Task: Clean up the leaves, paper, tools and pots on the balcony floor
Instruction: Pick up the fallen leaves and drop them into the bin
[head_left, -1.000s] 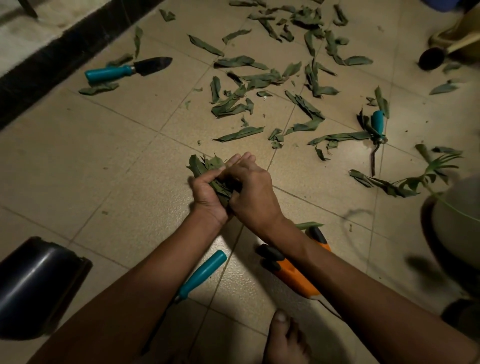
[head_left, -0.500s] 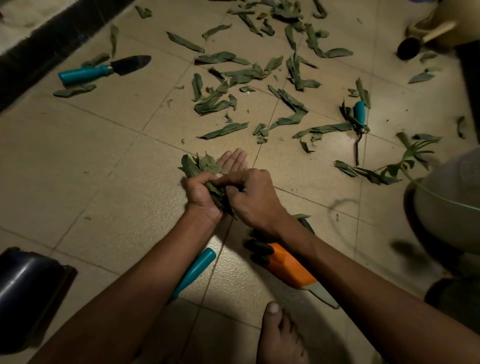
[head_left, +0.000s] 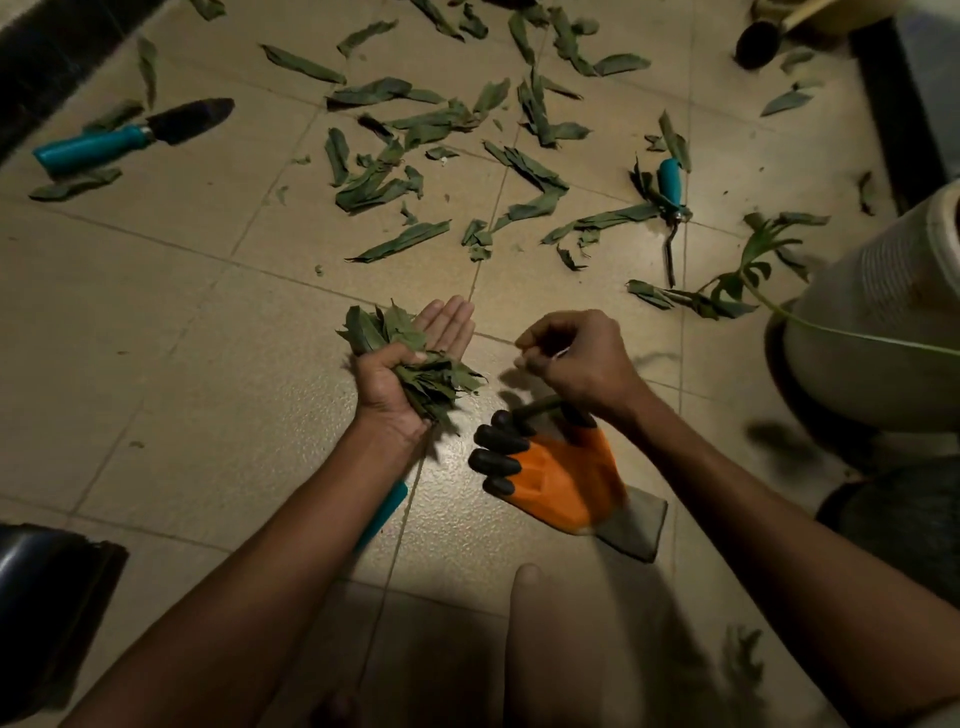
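Leaf-gathering step. My left hand (head_left: 395, 384) grips a bunch of leaves (head_left: 415, 364), thumb clamped, fingers extended beyond. My right hand (head_left: 576, 358) is curled, apparently empty. Scattered leaves (head_left: 447, 124) remain ahead on the floor (head_left: 156, 312); I judge the next reach goes forward.

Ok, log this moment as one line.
left hand: grips bunch of green leaves | right hand: curled, contents unclear | orange-and-black work glove: on tiled floor | loose leaves: uncollected
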